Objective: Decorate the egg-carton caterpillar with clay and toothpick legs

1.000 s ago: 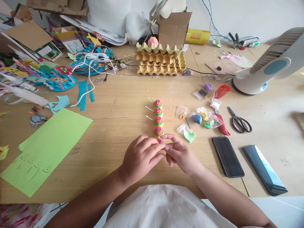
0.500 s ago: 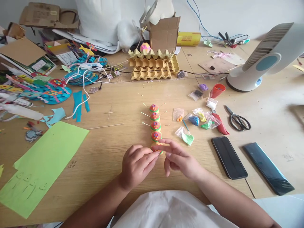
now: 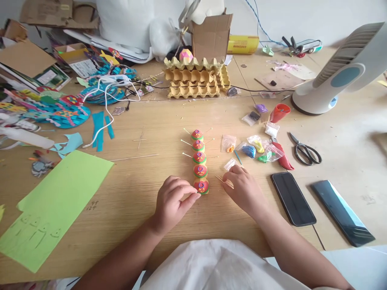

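Note:
A row of several clay-covered egg-carton cups [image 3: 200, 170], red on top with green rims and small faces, runs away from me. Thin sticks with pale tips poke out at the sides of the far three. My left hand [image 3: 175, 201] is beside the nearest cup [image 3: 201, 186], thumb and forefinger pinched at its lower left edge. Whatever is in that pinch is too small to make out. To the right of the row, my right hand [image 3: 245, 191] has its bent fingers closed on thin wooden sticks [image 3: 224, 181] just above the tabletop, partly covering them.
Bags of coloured clay [image 3: 248, 151], scissors [image 3: 305, 151] and two phones [image 3: 293, 198] lie to the right. Green paper [image 3: 65, 201] and loose sticks [image 3: 136, 157] are at left. Egg cartons [image 3: 193, 82] and a white fan [image 3: 326, 80] stand behind.
My right hand has drawn back rightward from the nearest cup to the thin sticks, uncovering that cup's face. My left hand keeps its pinch at nearly the same spot.

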